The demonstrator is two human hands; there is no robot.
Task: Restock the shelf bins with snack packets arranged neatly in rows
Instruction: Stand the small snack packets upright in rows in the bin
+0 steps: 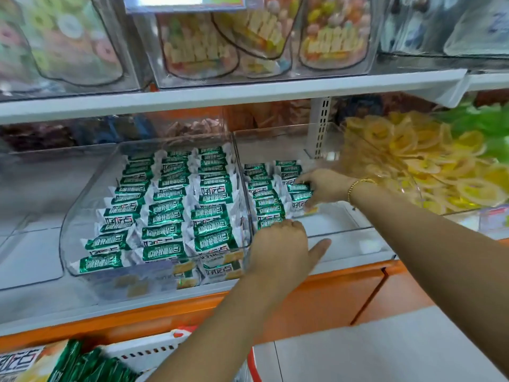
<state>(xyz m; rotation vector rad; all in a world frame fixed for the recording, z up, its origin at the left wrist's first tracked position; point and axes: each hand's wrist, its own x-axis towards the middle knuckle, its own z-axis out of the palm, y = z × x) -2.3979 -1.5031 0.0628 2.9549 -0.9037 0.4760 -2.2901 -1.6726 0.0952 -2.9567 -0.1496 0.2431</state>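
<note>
Two clear shelf bins stand side by side. The left bin is filled with three rows of green and white snack packets. The right bin holds two shorter rows of the same packets along its left side. My right hand reaches into the right bin and grips packets at the front of the second row. My left hand rests at the front end of the first row, fingers curled over the nearest packet and thumb stretched out to the right.
A white basket with more green packets sits at the lower left. A bin of yellow dried fruit rings stands to the right. The upper shelf carries clear bins of coloured sweets. An orange shelf front runs below.
</note>
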